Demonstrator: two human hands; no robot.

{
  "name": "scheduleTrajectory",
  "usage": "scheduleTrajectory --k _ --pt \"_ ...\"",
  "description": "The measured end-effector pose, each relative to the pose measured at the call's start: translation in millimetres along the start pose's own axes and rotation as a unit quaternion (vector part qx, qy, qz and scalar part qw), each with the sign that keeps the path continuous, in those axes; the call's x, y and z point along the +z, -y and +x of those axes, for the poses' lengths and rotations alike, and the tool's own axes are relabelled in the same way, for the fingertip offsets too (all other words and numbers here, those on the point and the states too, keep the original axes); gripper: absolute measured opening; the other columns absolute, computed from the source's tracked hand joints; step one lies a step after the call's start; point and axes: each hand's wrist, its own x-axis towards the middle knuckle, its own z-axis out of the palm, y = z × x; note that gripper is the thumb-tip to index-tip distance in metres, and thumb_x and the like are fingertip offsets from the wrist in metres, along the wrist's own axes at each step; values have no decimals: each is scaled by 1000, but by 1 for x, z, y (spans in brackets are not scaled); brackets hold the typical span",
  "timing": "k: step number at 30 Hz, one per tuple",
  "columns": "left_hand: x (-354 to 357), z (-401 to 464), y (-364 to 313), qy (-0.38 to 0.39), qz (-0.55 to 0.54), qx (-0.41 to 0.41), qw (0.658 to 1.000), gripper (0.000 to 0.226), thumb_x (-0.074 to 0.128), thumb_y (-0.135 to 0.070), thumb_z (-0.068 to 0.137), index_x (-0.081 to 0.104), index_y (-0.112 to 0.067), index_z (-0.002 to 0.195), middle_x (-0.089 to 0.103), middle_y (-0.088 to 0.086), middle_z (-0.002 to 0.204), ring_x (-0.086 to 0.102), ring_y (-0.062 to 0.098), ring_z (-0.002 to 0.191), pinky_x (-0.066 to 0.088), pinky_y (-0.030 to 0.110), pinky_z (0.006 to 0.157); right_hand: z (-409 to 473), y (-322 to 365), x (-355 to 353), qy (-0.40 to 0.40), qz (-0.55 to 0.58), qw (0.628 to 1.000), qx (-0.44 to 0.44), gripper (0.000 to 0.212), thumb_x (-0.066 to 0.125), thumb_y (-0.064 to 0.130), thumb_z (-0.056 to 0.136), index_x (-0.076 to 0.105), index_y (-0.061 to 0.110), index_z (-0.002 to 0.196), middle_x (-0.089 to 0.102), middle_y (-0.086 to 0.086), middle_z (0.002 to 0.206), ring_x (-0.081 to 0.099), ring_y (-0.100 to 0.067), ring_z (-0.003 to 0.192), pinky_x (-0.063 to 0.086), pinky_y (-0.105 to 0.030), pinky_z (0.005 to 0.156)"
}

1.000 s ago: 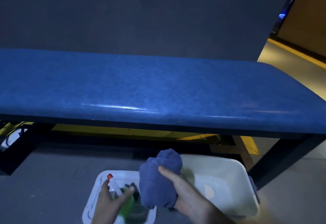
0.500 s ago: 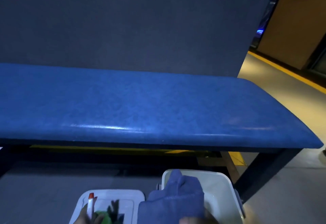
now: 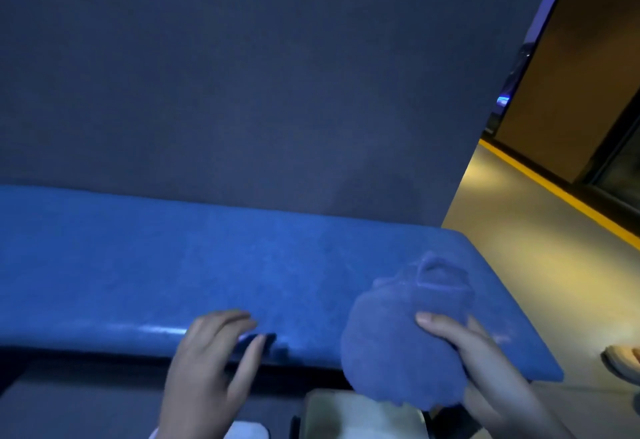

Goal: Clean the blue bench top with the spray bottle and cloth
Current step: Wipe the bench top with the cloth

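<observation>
In front of me the blue padded table runs along a dark wall; a pale bin sits below its front edge.

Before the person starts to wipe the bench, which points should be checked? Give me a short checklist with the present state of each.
1. Cloth held firmly in right hand: ok.
2. Cloth over the blue bench top: ok; contact cannot tell.
3. Spray bottle ready in left hand: not ok, the hand is open, no bottle in view.
4. Bench top already sprayed: cannot tell.
5. Wiping path free of things: ok.
</observation>
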Motion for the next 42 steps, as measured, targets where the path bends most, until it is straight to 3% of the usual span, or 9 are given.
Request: scheduleTrajectory --k 5,9,13,15,20,24,30,37,42 --pt "-1 59 -12 169 97 -99 976 64 38 -60 77 71 -14 105 65 9 121 58 28 113 45 34 95 23 11 9 -80 -57 995 -15 26 60 2 83 65 3 108 75 -12 92 71 -23 87 52 -34 77" --pt "6 69 -8 305 128 -160 930 47 57 -52 82 61 -23 119 53 3 134 51 26 123 46 35 95 35 33 2 -105 -147 980 -83 26 65 5 83 61 10 107 72 -8 96 68 -25 101 51 -35 82" --pt "17 62 -9 386 258 -96 880 33 50 -41 89 56 -17 111 49 6 116 47 27 111 37 34 74 49 44 2 -221 -465 833 -204 32 71 16 74 49 15 98 64 -2 86 61 -28 85 48 -39 70" --pt "19 62 -10 389 270 -85 877 31 48 -39 90 55 -18 113 46 6 118 45 27 112 32 33 72 57 27 12 -163 -612 747 -201 35 70 28 74 46 19 97 61 0 90 60 -30 89 44 -37 65" --pt "17 65 -3 377 255 -79 887 35 49 -46 89 55 -20 113 50 2 118 47 22 113 35 33 84 84 -25 19 -106 -703 692 -125 49 51 63 81 61 24 109 55 -4 126 50 -24 121 40 -34 94" --pt "15 67 11 352 265 -106 891 51 53 -56 83 50 -24 123 44 -1 134 38 23 126 31 38 97 114 -52 23 -41 -758 651 11 72 36 73 83 22 42 146 4 -4 161 0 -36 147 2 -62 113" --pt "21 66 16 370 266 -116 882 50 47 -60 84 51 -25 120 43 -1 124 40 24 116 34 38 88 118 -67 7 -43 -770 637 10 79 37 78 77 18 46 146 -6 -2 161 -8 -32 147 -4 -64 110" --pt "21 60 17 357 280 -110 884 53 43 -60 86 46 -25 126 36 -1 138 32 26 128 31 41 94 117 -33 -51 -153 -752 640 42 58 38 48 86 32 30 141 20 -8 156 14 -24 144 14 -50 113" --pt "24 56 21 340 295 -93 888 49 42 -62 85 47 -24 115 41 0 131 35 28 124 32 41 91 135 -54 11 -83 -748 653 79 91 37 85 69 20 41 147 3 -2 161 -3 -36 146 -5 -63 111"
